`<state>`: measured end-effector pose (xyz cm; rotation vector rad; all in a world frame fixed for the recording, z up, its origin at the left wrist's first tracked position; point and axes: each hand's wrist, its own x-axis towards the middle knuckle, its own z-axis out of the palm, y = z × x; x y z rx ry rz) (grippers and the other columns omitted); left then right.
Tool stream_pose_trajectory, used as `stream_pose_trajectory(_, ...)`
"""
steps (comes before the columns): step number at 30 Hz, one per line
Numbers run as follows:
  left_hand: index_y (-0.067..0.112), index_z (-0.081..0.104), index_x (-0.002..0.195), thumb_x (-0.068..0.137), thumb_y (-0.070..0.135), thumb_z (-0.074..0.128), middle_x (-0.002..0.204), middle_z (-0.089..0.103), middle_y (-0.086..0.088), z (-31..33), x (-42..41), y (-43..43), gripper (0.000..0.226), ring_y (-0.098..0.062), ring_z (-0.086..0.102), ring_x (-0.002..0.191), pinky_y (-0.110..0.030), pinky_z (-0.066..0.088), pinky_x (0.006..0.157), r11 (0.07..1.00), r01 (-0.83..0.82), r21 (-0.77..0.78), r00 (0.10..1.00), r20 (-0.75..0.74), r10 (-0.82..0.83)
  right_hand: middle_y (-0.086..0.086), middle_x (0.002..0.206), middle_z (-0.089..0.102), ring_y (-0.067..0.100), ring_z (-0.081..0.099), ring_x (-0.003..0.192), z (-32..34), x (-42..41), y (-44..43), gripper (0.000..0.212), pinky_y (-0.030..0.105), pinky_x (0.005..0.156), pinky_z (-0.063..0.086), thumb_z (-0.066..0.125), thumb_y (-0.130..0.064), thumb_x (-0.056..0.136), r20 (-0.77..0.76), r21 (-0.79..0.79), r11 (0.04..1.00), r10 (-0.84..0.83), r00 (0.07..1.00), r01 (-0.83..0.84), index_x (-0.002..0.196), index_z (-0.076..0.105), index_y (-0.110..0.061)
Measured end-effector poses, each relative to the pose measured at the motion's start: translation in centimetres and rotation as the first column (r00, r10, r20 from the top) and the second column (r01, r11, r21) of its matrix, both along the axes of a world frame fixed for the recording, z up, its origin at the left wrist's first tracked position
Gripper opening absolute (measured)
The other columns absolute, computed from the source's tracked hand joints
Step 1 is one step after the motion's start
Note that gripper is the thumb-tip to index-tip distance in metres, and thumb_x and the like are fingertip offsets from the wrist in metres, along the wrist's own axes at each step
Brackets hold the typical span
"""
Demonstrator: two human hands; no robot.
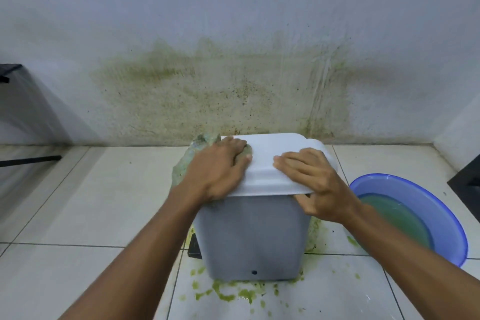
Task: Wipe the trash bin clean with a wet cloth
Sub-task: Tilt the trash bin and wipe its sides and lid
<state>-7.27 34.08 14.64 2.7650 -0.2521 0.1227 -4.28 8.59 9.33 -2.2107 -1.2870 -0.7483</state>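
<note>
My left hand (220,166) bunches the wet cloth (187,162) onto the left of the lid (270,158), fingers curled into it to scrub. My right hand (314,179) clamps the lid's near corner, fingers on top and thumb beneath, so the trash bin (252,236) stays put on the floor (78,202) (green splashes (226,291) ring its base). A basin (441,200) of rinse water sits near on the right, likely for rewetting.

1. One wide-angle camera, worn on the person's head, gives the only view.
2. It faces forward and down, toward a stained wall (233,34) and a tiled floor (104,202).
3. It is near: both forearms enter from the bottom edge, and the left hand (218,169), on a cloth (181,169), and the right hand (317,184) meet mid-frame on the trash bin (253,236).
4. A blue basin (441,200) sits at the right edge.
</note>
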Motion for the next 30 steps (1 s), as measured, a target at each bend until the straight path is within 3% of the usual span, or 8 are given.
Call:
stream_pose_trajectory(4,0.017,0.049,0.149,0.105,0.047,0.026,0.156,0.05,0.002,-1.7,-4.3,-2.0,0.059,-0.017,0.03,0.154,-0.042,0.033,0.122,0.997,-0.06,0.047,0.993,0.105,0.054,0.002,0.142,0.057,0.024,0.053,0.132,-0.5,-2.8,-1.2,0.057,0.054,0.103,0.041,0.074,-0.016,0.077,0.023,-0.044,0.999,-0.019,1.0,0.02,0.132,0.062,-0.006)
stream_pose_trajectory(8,0.016,0.031,0.162,0.109,0.047,0.029,0.171,0.026,0.002,-1.6,-4.2,-2.2,0.061,-0.012,0.007,0.16,-0.038,0.015,0.128,1.0,-0.013,0.022,1.0,0.009,0.013,-0.004,0.146,0.054,0.021,0.043,0.141,-0.8,-6.2,1.7,0.075,0.062,0.113,0.024,0.067,-0.062,0.077,-0.1,0.0,0.969,-0.244,0.965,0.245,0.137,0.058,-0.019)
stream_pose_trajectory(11,0.018,0.023,0.164,0.11,0.048,0.028,0.173,0.013,0.003,-0.8,-3.4,-2.1,0.062,-0.006,-0.004,0.158,-0.035,-0.002,0.128,0.996,0.074,-0.051,0.991,-0.105,-0.079,-0.003,0.144,0.056,0.022,0.039,0.144,-1.0,-7.1,4.4,0.07,0.062,0.118,0.014,0.054,-0.063,0.084,-0.19,0.058,0.884,-0.447,0.874,0.465,0.139,0.056,-0.019)
stream_pose_trajectory(15,0.035,0.015,0.165,0.108,0.057,0.017,0.174,-0.001,0.005,-0.9,-3.9,0.2,0.061,-0.013,-0.016,0.159,-0.044,-0.02,0.124,0.992,-0.016,0.126,0.99,-0.139,0.034,0.0,0.138,0.061,0.026,0.05,0.134,-1.9,-6.5,3.9,0.06,0.061,0.115,0.022,0.05,-0.061,0.091,-0.147,0.076,0.862,-0.487,0.861,0.501,0.129,0.065,-0.017)
stream_pose_trajectory(21,0.035,0.008,0.165,0.108,0.055,0.017,0.173,-0.01,0.008,-1.9,-4.8,-0.1,0.061,-0.012,-0.022,0.157,-0.047,-0.018,0.123,0.991,-0.133,0.029,0.973,-0.188,0.136,-0.002,0.15,0.049,0.026,0.032,0.147,-1.6,-3.2,-0.9,0.059,0.063,0.116,0.02,0.053,-0.053,0.09,-0.207,-0.006,0.969,-0.245,0.947,0.249,0.139,0.057,-0.021)
stream_pose_trajectory(25,0.027,0.008,0.166,0.111,0.046,0.02,0.174,-0.005,0.002,-2.0,-2.9,-2.7,0.059,-0.015,-0.019,0.158,-0.052,-0.009,0.128,0.999,-0.051,0.001,0.984,-0.169,0.051,0.002,0.162,0.028,0.022,0.001,0.155,0.3,-1.5,-0.8,0.066,0.059,0.12,-0.009,0.052,-0.047,0.085,-0.379,-0.104,0.905,-0.42,0.825,0.413,0.147,0.046,-0.026)
stream_pose_trajectory(27,0.022,0.012,0.166,0.111,0.044,0.025,0.175,0.002,0.0,-1.7,-1.5,-3.7,0.061,-0.017,-0.013,0.16,-0.054,-0.001,0.129,0.996,-0.085,-0.024,0.986,-0.143,0.081,0.007,0.163,0.025,0.022,0.0,0.155,0.0,-3.5,1.4,0.076,0.058,0.122,-0.001,0.059,-0.045,0.081,-0.358,-0.043,0.907,-0.405,0.841,0.419,0.15,0.041,-0.018)
stream_pose_trajectory(30,0.016,0.019,0.165,0.11,0.043,0.031,0.174,0.011,-0.001,-1.6,0.1,-4.1,0.062,-0.018,-0.005,0.161,-0.052,0.006,0.129,0.987,-0.131,-0.096,0.985,-0.128,0.118,0.008,0.165,0.02,0.022,0.003,0.155,-2.6,-7.8,6.1,0.099,0.055,0.124,0.008,0.06,-0.064,0.081,-0.318,-0.01,0.949,-0.302,0.899,0.316,0.155,0.027,-0.009)
